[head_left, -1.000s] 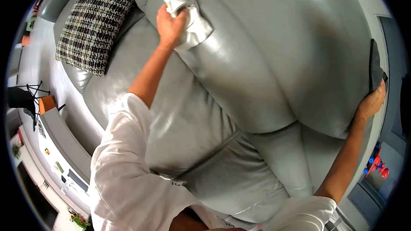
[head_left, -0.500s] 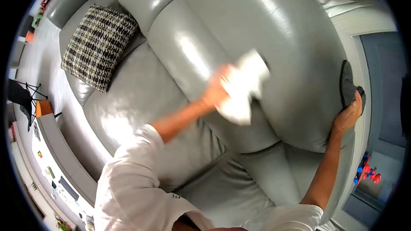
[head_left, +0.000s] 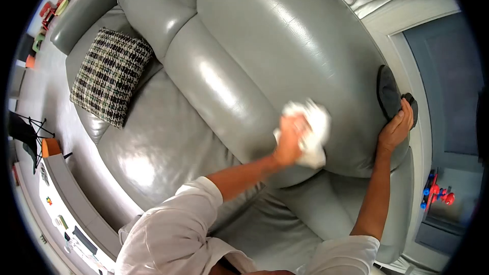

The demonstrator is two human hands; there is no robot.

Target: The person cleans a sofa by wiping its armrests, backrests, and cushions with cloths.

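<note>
Your left hand (head_left: 291, 140) holds a white cloth (head_left: 317, 132). They are right of the middle of the frame, on the big back part of the gray couch (head_left: 285, 35). Your fingers are closed on the cloth, but both look blurry, so you can't see each finger well.

Your right hand (head_left: 396, 128) is at the right side of the frame, by the edge of the couch back. Its fingers are close together, next to a dark gray thing (head_left: 388, 89). You can't tell if they grip it.

A black and white checkered pillow (head_left: 110, 74) sits on the couch at the upper left, well apart from the cloth. A black chair (head_left: 20, 128) and an orange thing (head_left: 50, 147) are near the left edge of the frame. A red and blue thing (head_left: 435, 196) is at the lower right, past the couch.
</note>
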